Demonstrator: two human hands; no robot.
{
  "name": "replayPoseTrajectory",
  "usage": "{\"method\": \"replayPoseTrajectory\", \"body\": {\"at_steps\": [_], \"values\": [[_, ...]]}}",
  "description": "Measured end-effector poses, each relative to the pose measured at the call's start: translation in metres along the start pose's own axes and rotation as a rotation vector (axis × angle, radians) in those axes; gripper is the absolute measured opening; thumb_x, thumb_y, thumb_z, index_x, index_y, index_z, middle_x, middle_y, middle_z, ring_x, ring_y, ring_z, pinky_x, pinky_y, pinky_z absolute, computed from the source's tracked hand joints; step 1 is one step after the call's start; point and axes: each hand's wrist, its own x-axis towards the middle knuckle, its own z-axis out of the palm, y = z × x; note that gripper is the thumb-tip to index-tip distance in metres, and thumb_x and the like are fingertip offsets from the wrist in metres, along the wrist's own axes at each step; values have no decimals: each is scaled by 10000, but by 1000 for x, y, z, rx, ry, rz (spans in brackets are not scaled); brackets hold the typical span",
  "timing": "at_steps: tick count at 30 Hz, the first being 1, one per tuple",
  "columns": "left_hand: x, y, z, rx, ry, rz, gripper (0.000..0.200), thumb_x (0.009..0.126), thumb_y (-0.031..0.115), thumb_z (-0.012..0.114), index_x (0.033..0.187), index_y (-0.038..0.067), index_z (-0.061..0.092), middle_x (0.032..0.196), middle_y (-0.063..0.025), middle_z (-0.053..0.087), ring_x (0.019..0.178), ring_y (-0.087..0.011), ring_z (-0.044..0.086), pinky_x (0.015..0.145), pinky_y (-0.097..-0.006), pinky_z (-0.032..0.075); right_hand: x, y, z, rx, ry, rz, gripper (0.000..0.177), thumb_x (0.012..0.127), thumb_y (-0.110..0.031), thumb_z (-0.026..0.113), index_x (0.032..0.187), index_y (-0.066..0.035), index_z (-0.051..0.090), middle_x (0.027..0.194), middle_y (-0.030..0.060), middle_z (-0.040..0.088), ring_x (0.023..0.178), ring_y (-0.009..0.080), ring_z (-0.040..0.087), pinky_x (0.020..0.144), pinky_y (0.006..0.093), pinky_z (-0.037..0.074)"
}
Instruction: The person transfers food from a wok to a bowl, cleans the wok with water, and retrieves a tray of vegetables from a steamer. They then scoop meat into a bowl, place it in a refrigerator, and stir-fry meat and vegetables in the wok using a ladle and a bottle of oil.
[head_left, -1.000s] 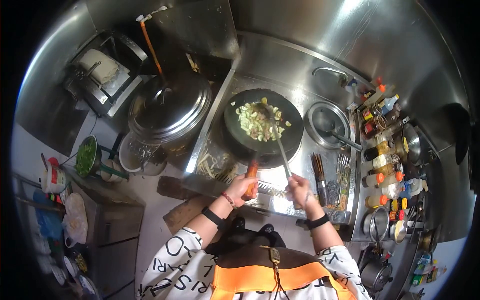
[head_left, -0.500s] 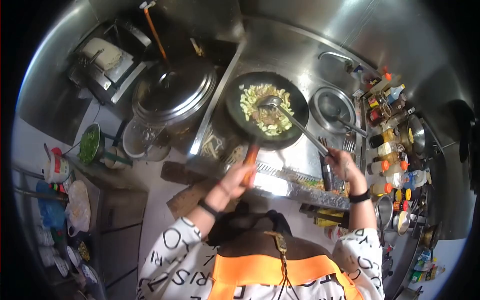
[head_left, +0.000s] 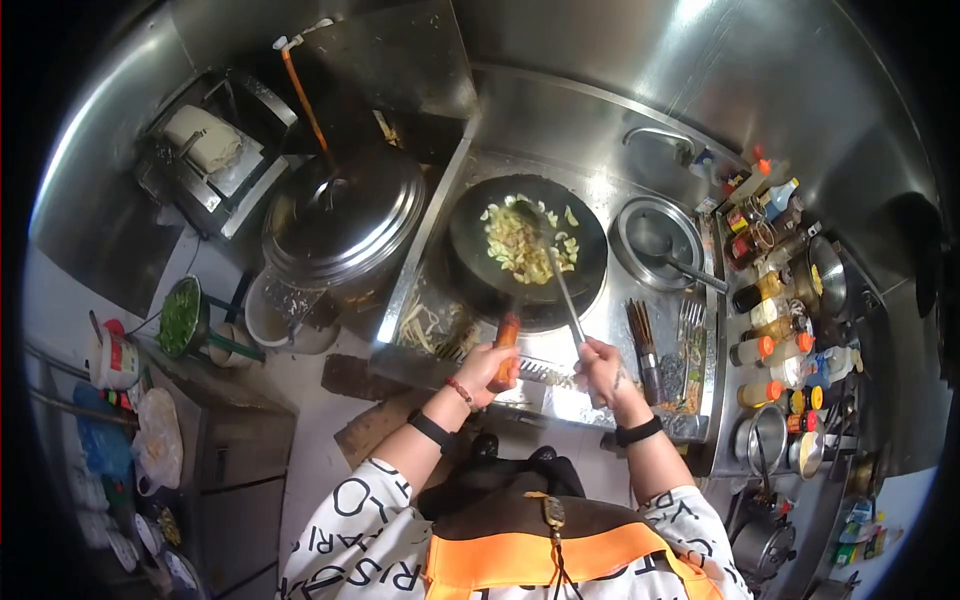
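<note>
My left hand (head_left: 484, 374) is wrapped round the orange-brown handle of a black wok (head_left: 478, 272) on the stove (head_left: 430, 262). My right hand (head_left: 606, 374) grips the long metal handle of a ladle (head_left: 566, 296), its fingers closed. The ladle's bowl is down among the food (head_left: 522, 250), pale green-and-white chopped pieces mixed with browner bits. The food lies in the wok's upper middle, with a few pieces spread to the right. Part of the ladle's bowl is blurred and hard to make out.
Right of the wok, a metal pot (head_left: 628, 240) has another ladle (head_left: 690, 270) in it. A bundle of thin brown sticks (head_left: 641, 330) lies below. Seasoning bottles (head_left: 770, 290) line the right side. A large lidded pot (head_left: 340, 225) stands left, beyond a bowl of chopped greens (head_left: 180, 318).
My right hand has moved left, closer to my left hand, and the ladle now stands steeper. The food has shifted, with pieces scattered to the right. The wok sits slightly lower in view.
</note>
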Motion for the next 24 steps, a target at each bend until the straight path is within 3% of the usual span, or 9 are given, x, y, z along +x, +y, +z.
{"method": "replayPoseTrajectory", "body": {"at_steps": [2,4,7,10,12,16,20,21,24], "values": [[-6,0,-7,27,-14,13,91,829,89,556,850,46,478,680,-40,488,526,-104,463,443,-225,391,-12,16,-18,-563,-3,-500,334,857,-148,528,1130,40,492,662,155,582,532,222,562,527,333,459],[-39,7,-9,14,-74,24,105,838,113,553,863,46,477,683,-39,488,520,-105,458,428,-227,373,-56,3,-56,-794,7,-587,328,814,-91,548,1126,3,514,796,228,606,748,377,592,639,381,479],[-94,20,-16,-53,-51,-78,97,836,110,546,852,29,495,618,-38,492,482,-128,480,395,-255,396,-94,3,-136,-869,-80,-458,409,799,-46,564,1201,-36,491,896,218,614,802,275,623,725,323,477],[-77,28,-23,-94,-102,-80,118,841,125,542,814,16,505,626,-44,503,466,-130,473,404,-254,388,-76,-45,-171,-896,-188,-377,315,816,-26,539,1129,-28,568,824,191,621,728,85,535,726,252,466],[-42,26,-20,-104,-194,30,145,837,145,561,837,9,511,654,-29,502,470,-94,450,387,-222,332,-46,-74,-148,-984,-141,-312,249,797,-38,554,1041,-2,588,731,236,529,684,56,440,656,272,457],[-38,-19,-32,-112,-201,13,161,842,163,552,886,12,520,675,-45,510,498,-103,468,388,-219,331,-2,-44,-120,-761,35,-447,304,841,-142,549,1045,83,543,906,262,611,823,242,619,725,313,466],[-97,-13,-28,-123,-112,-108,171,846,140,533,980,36,512,687,-46,505,504,-108,465,380,-213,332,-65,-47,-128,-453,45,-271,298,877,-137,499,1123,29,518,673,63,576,555,106,524,487,244,414],[-94,-1,-19,-113,-96,-135,156,845,141,536,949,26,516,694,-42,504,516,-111,470,393,-218,347,-75,-36,-126,-228,-23,-207,332,895,-150,477,1198,-14,465,626,-24,476,482,41,403,406,196,317],[-56,27,8,-135,-103,-38,142,837,135,555,875,4,513,696,-39,502,532,-109,476,446,-220,385,-58,39,-95,-6,-10,-84,409,908,-217,470,1265,-37,385,647,-16,465,469,57,379,394,197,317]]}}
